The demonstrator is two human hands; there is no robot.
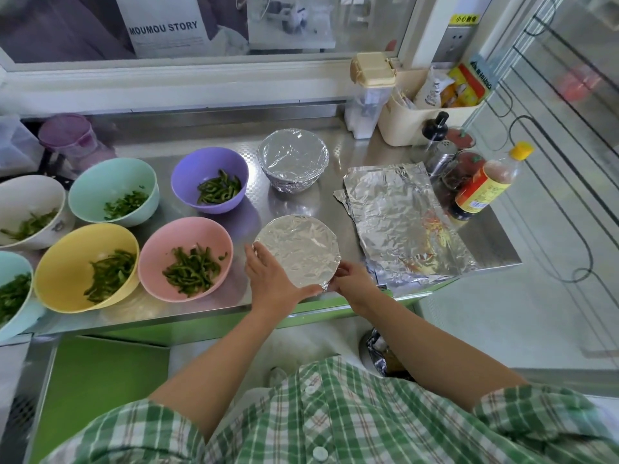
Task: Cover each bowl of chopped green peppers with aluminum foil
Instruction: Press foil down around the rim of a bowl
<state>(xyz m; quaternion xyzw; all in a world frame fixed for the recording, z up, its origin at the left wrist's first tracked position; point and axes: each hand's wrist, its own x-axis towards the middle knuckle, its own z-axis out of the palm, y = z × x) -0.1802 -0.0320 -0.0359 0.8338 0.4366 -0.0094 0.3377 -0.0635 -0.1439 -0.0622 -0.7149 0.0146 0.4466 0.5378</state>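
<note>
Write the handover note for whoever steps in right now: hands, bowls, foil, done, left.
Left hand and right hand press foil around the near foil-covered bowl at the counter's front edge.
Done: far foil-covered bowl, fully wrapped.
Spare foil sheets lie to the right.
Left: purple bowl, pink bowl, yellow bowl, mint bowl, white bowl, and a blue bowl at the left edge, all open.
</note>
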